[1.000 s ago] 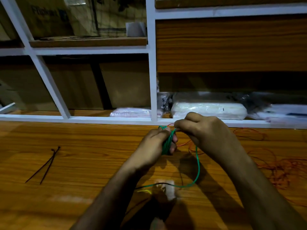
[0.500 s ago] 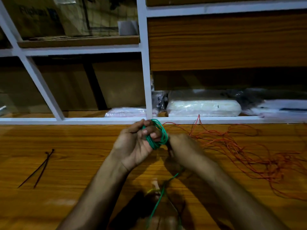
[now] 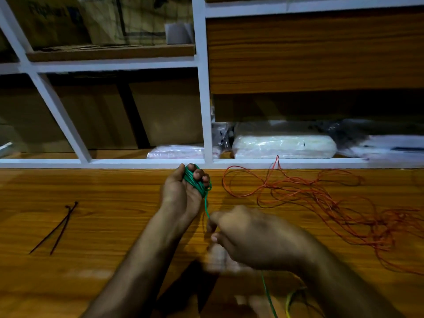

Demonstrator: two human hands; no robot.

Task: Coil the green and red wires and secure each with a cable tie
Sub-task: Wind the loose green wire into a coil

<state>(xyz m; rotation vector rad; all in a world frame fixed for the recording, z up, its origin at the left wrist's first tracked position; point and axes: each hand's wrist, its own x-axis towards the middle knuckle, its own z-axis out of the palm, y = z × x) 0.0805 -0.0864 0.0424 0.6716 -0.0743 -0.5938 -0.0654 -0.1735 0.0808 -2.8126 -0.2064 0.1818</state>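
Green wire [image 3: 196, 182]: wound in a small bundle that the left hand [image 3: 183, 193] grips tight.
Right hand [image 3: 257, 239]: blurry; it pinches the loose green end below the bundle.
Change: half a second ago it was up by the bundle; now it is lower, ready for another loop.
Red wire [image 3: 321, 198]: messy on the worktop [image 3: 103, 226], just beside, may snag.
Cable ties [image 3: 57, 228]: two, far left, untouched.

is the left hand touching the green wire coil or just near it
Touching. The head view shows the left hand with fingers curled round the green wire coil.
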